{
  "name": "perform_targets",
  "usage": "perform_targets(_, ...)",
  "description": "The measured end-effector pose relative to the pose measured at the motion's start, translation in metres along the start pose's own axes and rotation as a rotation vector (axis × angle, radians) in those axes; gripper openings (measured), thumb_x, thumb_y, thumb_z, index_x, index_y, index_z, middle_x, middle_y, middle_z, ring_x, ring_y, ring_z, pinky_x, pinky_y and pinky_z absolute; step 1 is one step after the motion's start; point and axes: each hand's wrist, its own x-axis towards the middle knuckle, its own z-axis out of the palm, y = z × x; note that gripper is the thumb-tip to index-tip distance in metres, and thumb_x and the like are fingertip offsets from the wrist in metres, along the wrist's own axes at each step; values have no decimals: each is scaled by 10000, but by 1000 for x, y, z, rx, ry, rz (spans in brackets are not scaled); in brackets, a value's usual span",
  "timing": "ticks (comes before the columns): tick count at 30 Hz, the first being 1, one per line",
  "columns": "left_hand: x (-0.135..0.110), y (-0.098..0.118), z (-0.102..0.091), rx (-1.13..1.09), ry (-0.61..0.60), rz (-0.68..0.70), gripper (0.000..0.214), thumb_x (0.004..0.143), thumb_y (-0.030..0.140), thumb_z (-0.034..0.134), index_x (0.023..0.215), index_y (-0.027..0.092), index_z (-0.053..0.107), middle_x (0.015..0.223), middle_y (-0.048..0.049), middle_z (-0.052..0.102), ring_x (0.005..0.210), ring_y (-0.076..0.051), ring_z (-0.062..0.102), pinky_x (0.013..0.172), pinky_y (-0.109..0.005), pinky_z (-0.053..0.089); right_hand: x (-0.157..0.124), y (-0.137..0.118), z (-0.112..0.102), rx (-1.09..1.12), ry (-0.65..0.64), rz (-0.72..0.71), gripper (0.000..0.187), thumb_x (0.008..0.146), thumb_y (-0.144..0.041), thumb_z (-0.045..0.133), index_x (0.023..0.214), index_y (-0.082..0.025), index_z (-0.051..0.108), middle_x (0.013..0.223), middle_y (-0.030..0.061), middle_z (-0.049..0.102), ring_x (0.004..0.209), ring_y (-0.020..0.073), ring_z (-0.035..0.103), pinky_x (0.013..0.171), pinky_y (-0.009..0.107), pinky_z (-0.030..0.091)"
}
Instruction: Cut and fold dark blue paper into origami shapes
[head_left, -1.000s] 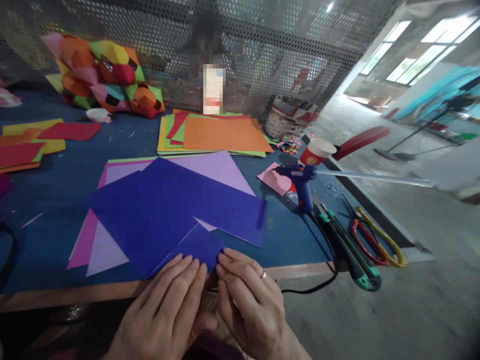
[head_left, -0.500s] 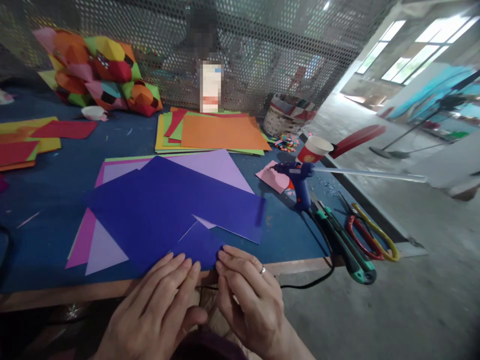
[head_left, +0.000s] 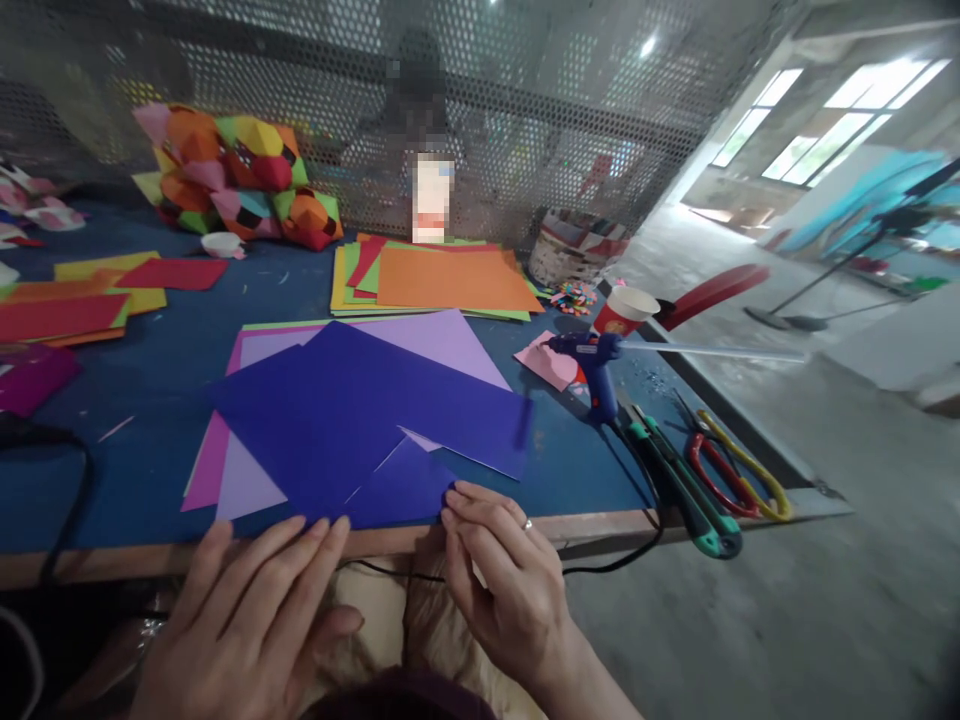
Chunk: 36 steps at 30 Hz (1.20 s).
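Observation:
A small piece of deep-blue paper lies at the table's front edge, partly over larger deep-blue sheets. My right hand, with a ring on one finger, has its fingers pinched together at the small piece's right corner. My left hand is open, its fingers stretched out at the front edge, fingertips by the lower left of the blue paper. Beneath the blue sheets are lilac paper and magenta paper. A sliver of lilac shows between the small piece and the larger blue paper.
On the right lie a blue glue gun, a green utility knife, scissors and a paper cup. Behind are a stack of coloured paper, a woven basket and a folded-paper cluster.
My left hand has moved left and back towards me, its fingers spreading and coming off the small blue piece. My right hand stays at the corner. The view has shifted slightly left.

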Motion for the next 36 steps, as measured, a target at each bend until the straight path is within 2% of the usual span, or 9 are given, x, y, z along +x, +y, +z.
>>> perform_targets(4, -13, -7, -7, 40, 12, -49, 526, 1081, 297, 588, 1534, 32, 557, 1164, -158, 796, 1078, -288, 743, 1342, -548, 228, 0, 0, 2, -11, 30, -9, 195, 957, -17, 622, 927, -176, 730, 910, 91, 812, 932, 211, 815, 906, 339, 697)
perform_targets(7, -13, -9, -15, 0, 22, -58, 539, 1093, 302, 556, 1565, 44, 526, 1171, -156, 786, 1114, -290, 728, 1337, -542, 244, -1, -1, 3, -16, 53, -15, 203, 950, -13, 627, 902, -185, 724, 906, 90, 810, 911, 211, 815, 888, 343, 700)
perform_targets(11, 1, 9, -19, -94, 79, -88, 509, 1097, 272, 546, 1532, 6, 541, 1233, -185, 758, 1256, -288, 671, 1325, -533, 284, 0, -1, 4, -11, 46, -31, 214, 959, -13, 608, 921, -192, 718, 911, 88, 811, 908, 213, 817, 877, 350, 702)
perform_targets(15, 25, 41, -1, -226, 61, -10, 501, 1152, 344, 401, 1457, -3, 596, 1419, -190, 703, 1457, -280, 559, 1297, -452, 346, -1, -1, 3, -33, 37, -42, 212, 976, -20, 586, 957, -187, 716, 925, 93, 812, 919, 211, 815, 874, 344, 699)
perform_targets(17, 36, 53, 12, -248, 72, -46, 586, 1160, 446, 336, 1455, 14, 601, 1468, -174, 683, 1470, -269, 552, 1280, -424, 363, -2, 0, 3, -46, 24, -48, 202, 977, -27, 579, 965, -177, 714, 942, 100, 814, 931, 214, 812, 873, 342, 698)
perform_targets(20, 46, 61, 26, -202, 85, -77, 619, 1146, 505, 358, 1445, 28, 615, 1443, -152, 708, 1403, -254, 613, 1246, -391, 391, -2, 0, 1, -48, 6, -38, 200, 973, -33, 578, 943, -182, 707, 934, 95, 810, 935, 213, 809, 871, 341, 699)
perform_targets(25, 45, 54, 29, -175, 102, -98, 570, 1158, 455, 345, 1400, 48, 662, 1338, -116, 766, 1281, -224, 673, 1238, -350, 372, -1, 0, 0, -48, -1, -50, 203, 974, -23, 579, 971, -176, 713, 915, 94, 810, 937, 219, 812, 880, 339, 696)
perform_targets(29, 36, 39, 24, -193, 92, -106, 485, 1159, 370, 393, 1344, 33, 689, 1237, -119, 786, 1240, -216, 664, 1263, -341, 335, 0, -1, 1, -72, -4, -43, 208, 970, -10, 600, 1029, -163, 727, 935, 100, 821, 936, 224, 818, 864, 330, 698)
perform_targets(36, 19, 13, 16, -157, 92, -45, 417, 1148, 309, 445, 1299, 14, 698, 1160, -124, 773, 1176, -213, 663, 1296, -374, 313, -1, -2, 2, -79, 1, -13, 196, 971, 3, 606, 989, -150, 727, 916, 96, 814, 937, 211, 810, 884, 312, 683)
